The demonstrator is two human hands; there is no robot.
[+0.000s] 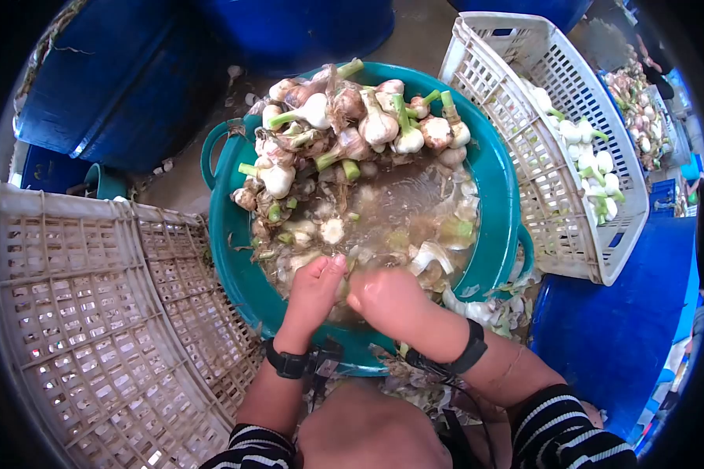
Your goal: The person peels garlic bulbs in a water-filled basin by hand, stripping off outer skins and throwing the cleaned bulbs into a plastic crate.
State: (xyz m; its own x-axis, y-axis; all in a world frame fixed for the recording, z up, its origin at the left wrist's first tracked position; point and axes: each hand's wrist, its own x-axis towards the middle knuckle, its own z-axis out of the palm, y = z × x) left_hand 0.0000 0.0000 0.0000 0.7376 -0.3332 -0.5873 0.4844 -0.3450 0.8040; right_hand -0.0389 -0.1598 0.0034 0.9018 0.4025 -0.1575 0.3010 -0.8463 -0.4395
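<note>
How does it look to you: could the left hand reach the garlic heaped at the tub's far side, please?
Probably yes: the left hand is over the tub, and only water and loose pieces seem to lie before the heaped garlic.

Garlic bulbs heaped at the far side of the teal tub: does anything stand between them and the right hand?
No barrier is visible: between the right hand and the heaped garlic bulbs lies murky water, with pale scraps near the hand.
</note>
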